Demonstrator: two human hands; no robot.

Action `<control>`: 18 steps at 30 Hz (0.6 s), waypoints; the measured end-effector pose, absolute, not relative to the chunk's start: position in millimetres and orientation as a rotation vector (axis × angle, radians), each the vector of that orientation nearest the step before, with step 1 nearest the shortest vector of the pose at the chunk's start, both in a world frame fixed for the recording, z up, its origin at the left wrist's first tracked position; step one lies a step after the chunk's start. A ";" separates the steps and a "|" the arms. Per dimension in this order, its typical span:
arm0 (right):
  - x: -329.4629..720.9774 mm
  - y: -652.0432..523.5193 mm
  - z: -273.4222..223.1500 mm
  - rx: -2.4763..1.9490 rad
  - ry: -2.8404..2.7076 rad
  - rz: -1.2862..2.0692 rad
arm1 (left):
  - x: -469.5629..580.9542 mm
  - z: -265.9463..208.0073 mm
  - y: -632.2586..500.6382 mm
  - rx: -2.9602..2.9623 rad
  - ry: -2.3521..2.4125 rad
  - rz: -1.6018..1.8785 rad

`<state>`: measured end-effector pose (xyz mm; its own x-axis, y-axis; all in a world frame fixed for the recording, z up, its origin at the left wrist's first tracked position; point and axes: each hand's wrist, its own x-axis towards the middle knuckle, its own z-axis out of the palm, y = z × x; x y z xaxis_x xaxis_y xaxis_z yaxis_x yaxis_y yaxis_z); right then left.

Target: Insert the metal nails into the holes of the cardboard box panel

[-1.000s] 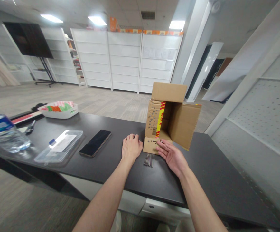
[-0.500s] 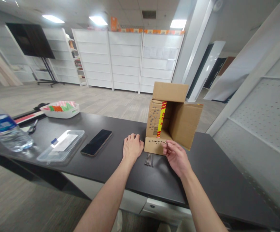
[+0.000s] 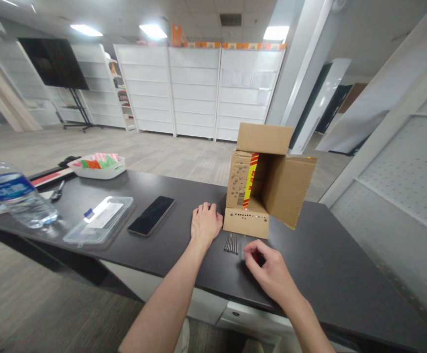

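My right hand (image 3: 268, 269) is just above the desk, thumb and fingertips pinched on a thin nail (image 3: 245, 239) whose far end points at the box. To its left lie several nails (image 3: 231, 243) in a neat row. The cardboard box (image 3: 289, 189) stands with its opening toward me. Its lower front flap (image 3: 245, 227) has a line of small punched holes, with a nail head at either end. More nail heads dot the left flap (image 3: 236, 184) beside yellow-red tape. My left hand (image 3: 206, 224) rests palm down on the desk, fingers apart, just left of the box.
A black phone (image 3: 151, 216) and a clear plastic case (image 3: 99, 220) lie left of my left hand. Farther left are a water bottle (image 3: 18, 196), a pen (image 3: 58, 191) and a white basket (image 3: 99, 170) with colourful packets. A perforated panel (image 3: 401, 181) borders the right.
My right hand has come down and back from the front flap to the desk beside the nail row, a nail in its fingers. The flap's right nail head now shows. My left hand stays put.
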<state>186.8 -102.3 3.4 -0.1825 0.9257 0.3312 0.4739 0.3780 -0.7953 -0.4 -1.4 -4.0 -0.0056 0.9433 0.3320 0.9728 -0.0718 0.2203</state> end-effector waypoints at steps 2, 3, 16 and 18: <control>186.6 -107.3 0.0 -1.236 -1.883 0.643 | 0.1 -2.9 -1.7 -2.165 -2.111 -0.602; 186.6 -108.2 -1.7 -1.243 -1.907 0.622 | 0.3 -2.3 -1.8 -2.166 -2.121 -0.595; 184.0 -104.9 -4.3 -1.277 -2.104 0.468 | 0.2 -3.2 -0.5 -2.165 -2.119 -0.599; 183.5 -104.2 -4.9 -1.292 -2.116 0.470 | 0.2 -2.9 -0.6 -2.165 -2.120 -0.603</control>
